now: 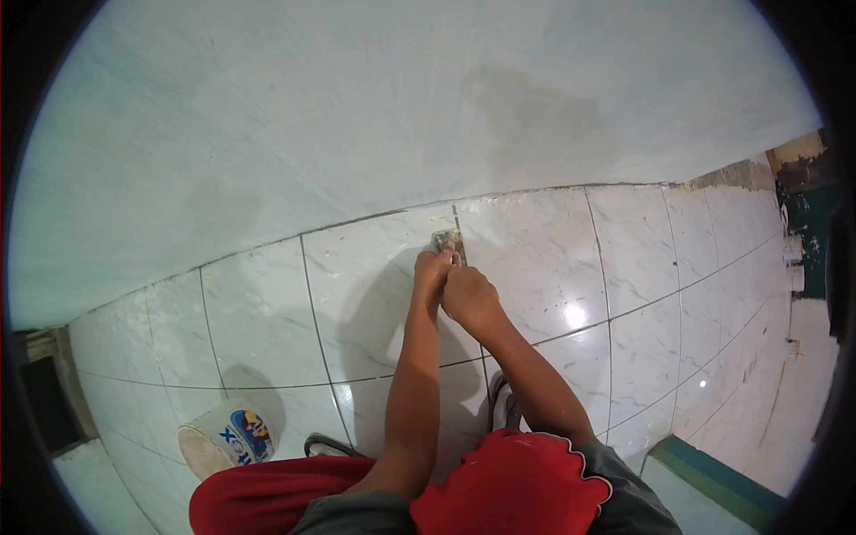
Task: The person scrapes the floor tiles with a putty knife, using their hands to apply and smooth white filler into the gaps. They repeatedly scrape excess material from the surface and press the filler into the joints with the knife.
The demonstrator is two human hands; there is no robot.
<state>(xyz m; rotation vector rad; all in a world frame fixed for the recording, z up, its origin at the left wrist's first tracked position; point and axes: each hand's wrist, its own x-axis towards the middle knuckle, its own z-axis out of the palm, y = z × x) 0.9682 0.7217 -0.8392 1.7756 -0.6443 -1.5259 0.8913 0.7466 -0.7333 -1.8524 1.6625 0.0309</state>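
Both hands are together over the tiled floor point(374, 294), near the foot of the pale wall point(312, 107). My left hand point(434, 269) has its fingers wrapped round a small scraper-like tool point(448, 239), whose stained end points toward the wall. Close against it on the right, my right hand point(470, 292) is closed at the tool's lower part; what its fingers grip is mostly hidden. The tool lies over a dark grout line between two tiles.
A white bucket point(245, 434) with a blue label stands at the lower left. My shoes point(506, 406) and red-clothed knees point(267, 490) are below. A green-edged step point(713, 481) is at the lower right, a dark opening point(49, 401) at the left.
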